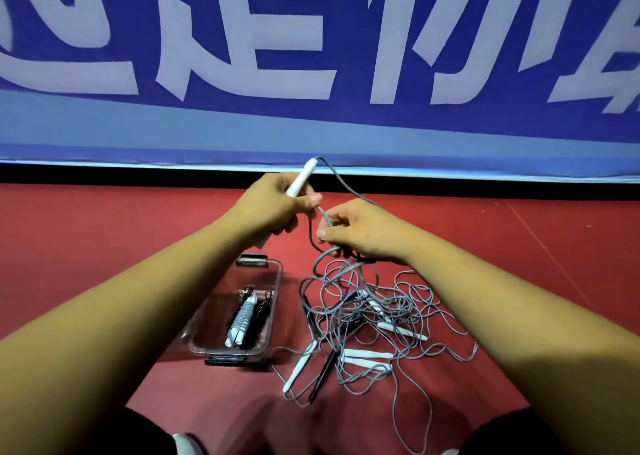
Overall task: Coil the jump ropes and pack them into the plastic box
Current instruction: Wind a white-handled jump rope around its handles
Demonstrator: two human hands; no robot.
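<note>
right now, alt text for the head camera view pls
A person's left hand holds up a white jump rope handle while the right hand pinches its grey cord. Below, tangled ropes lie on a red floor beside a clear plastic box holding coiled ropes.

The blue banner [311, 56] bears large white characters (cropped, not legible).

Your left hand [273, 208] and right hand [363, 232] are bare, with no rings or gloves on the fingers [311, 200]. Back from the fingers, both forearms run sleeveless to the frame's lower corners. Below them your dark trousers [145, 434] show (the fabric looks black), with white shoe tips [188, 444] between.
</note>
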